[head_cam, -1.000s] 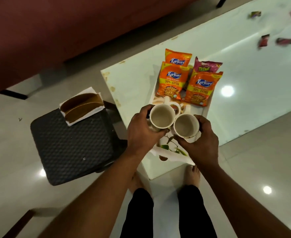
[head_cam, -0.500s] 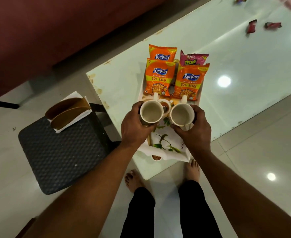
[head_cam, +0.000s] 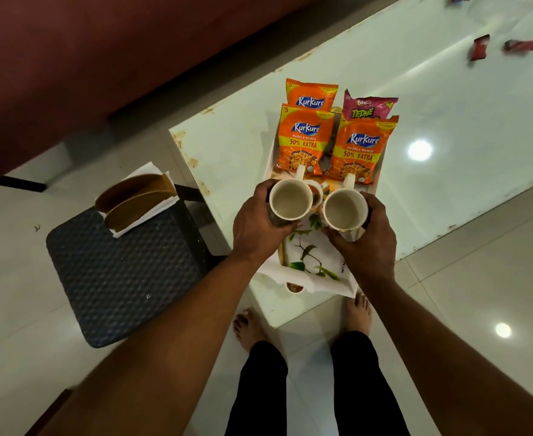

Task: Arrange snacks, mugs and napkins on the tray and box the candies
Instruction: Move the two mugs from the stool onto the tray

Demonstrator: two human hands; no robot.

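Note:
A white tray (head_cam: pixel 318 280) with a leaf print lies at the near corner of the glass table. At its far end are three orange snack packets (head_cam: pixel 304 138) and a pink snack packet (head_cam: pixel 369 105). My left hand (head_cam: pixel 255 225) grips a white mug (head_cam: pixel 290 199) and my right hand (head_cam: pixel 365 240) grips a second white mug (head_cam: pixel 345 209), both upright over the tray's middle with handles pointing away. Whether the mugs touch the tray is unclear. Red candies (head_cam: pixel 480 47) lie far right on the table.
To the left, a dark woven stool (head_cam: pixel 123 272) carries a brown holder with white napkins (head_cam: pixel 137 199). A maroon sofa (head_cam: pixel 101 58) runs along the far side. The pale glass table (head_cam: pixel 447 121) stretches right. My bare feet stand by its corner.
Both hands have shifted the two mugs slightly apart and forward over the tray, with the handles turned away. The view has tilted a little.

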